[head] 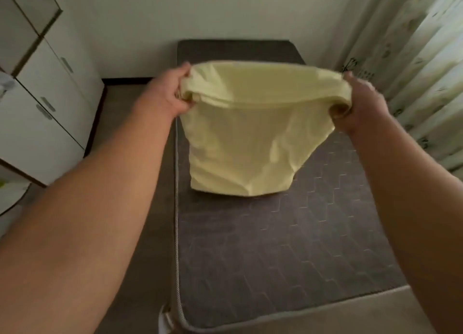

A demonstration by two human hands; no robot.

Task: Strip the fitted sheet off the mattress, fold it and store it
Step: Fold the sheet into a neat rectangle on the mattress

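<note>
The pale yellow fitted sheet [250, 133] is folded to a small panel and hangs in the air above the bare dark grey quilted mattress [288, 246]. My left hand [167, 93] grips its upper left corner, fingers curled round bunched cloth. My right hand [363, 105] grips the upper right corner the same way. Between the two hands the top edge is stretched and doubled over. The lower edge of the sheet touches or nearly touches the mattress at its middle.
A white wardrobe [42, 103] with grey handles stands at the left. A strip of brown floor [125, 123] runs between it and the mattress. Light patterned curtains [413, 57] hang along the right side. A plain wall is behind the bed.
</note>
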